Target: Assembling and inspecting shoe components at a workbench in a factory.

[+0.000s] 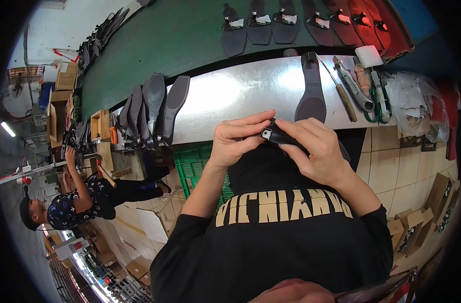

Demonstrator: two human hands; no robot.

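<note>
The black shoe part (277, 136) is held up in front of the counter's (230, 91) near edge, off the surface. The right grip (316, 149) is closed around its body, while the left grip (239, 140) is narrowed, thumb and fingertips about the pale-tipped end; how hard they press cannot be told. If both ease together, the part could drop past the near edge, since nothing visible supports it beneath. Smooth sides, if that is what they are, would make twisting likelier. The loose sole (311, 91) reaches the near edge beside the right knuckles, so a raised hand might nudge it off. Reaching toward the counter's right end risks pricking fingers on the wooden-handled pointed tool (346, 103).
</note>
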